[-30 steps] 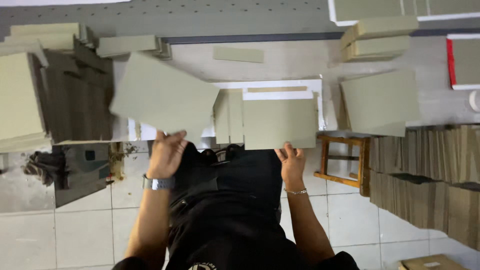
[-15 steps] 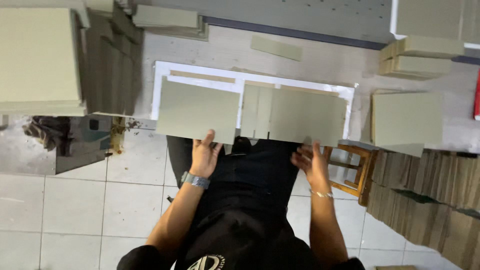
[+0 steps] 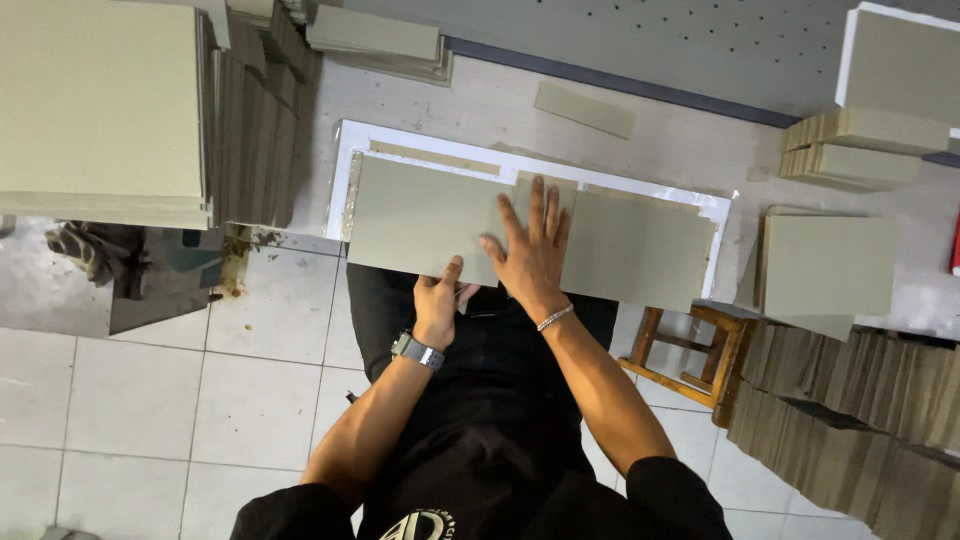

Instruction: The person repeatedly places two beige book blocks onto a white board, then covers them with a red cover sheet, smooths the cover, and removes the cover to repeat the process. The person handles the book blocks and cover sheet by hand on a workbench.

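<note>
- Left hand (image 3: 437, 305) pinches the near edge of a grey-green board (image 3: 425, 218) on the surface (image 3: 650, 130).
- Right hand (image 3: 532, 250), fingers spread wide, presses flat just beside it, touching a 2nd board (image 3: 640, 250) to its right.

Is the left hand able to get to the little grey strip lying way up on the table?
Probably yes. The left hand grips the near edge of the left board, and the small strip lies far back on the table. Nothing stands between them, but it looks like a long stretch forward.
</note>
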